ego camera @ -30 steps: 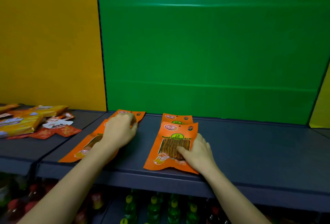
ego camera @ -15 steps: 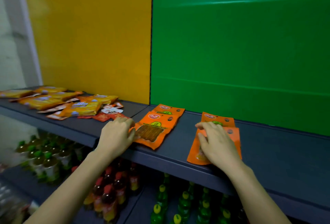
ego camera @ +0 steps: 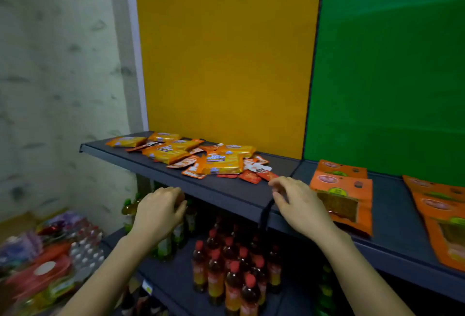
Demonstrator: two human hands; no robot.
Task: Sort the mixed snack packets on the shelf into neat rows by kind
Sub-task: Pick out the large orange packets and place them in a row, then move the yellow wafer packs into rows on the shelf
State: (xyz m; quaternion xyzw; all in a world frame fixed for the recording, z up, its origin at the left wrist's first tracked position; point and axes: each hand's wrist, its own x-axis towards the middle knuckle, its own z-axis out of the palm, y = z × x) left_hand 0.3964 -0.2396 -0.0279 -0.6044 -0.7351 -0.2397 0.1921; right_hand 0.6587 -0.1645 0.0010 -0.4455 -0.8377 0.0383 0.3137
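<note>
Beneath yellow panel [ego camera: 226,64], dark shelf [ego camera: 222,188].

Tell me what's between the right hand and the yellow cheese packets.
Head view: a few small red sachets lie on the shelf between the right hand and the yellow cheese packets.

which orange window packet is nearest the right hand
The front orange packet of the left row, just beside the right hand; the packet behind it and the right row lie farther off.
</note>
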